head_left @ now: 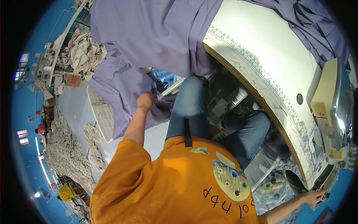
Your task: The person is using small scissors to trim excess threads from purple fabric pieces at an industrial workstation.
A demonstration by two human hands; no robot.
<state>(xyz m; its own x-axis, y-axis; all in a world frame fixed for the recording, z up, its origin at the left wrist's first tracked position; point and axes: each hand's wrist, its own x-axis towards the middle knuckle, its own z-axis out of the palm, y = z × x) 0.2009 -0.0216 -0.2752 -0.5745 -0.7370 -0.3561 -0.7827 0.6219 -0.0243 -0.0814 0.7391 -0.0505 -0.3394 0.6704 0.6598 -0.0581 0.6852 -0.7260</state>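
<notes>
My left hand is closed in a fist on the purple fabric, beside my left thigh. That cloth drapes from the tabletop down over a white plastic basket. Far to the lower right, my right hand is closed at a metal-edged part by the table's end. What its fingers grip is too small to make out. A cream-coloured sewing machine head stands on the white table beyond that hand. More purple fabric lies bunched behind the machine.
The table's curved brown edge runs close to my knees, with a printed ruler along it. Patterned cloth is heaped on the floor at left. Beige cloth and a cardboard box lie farther off. A person in yellow is at lower left.
</notes>
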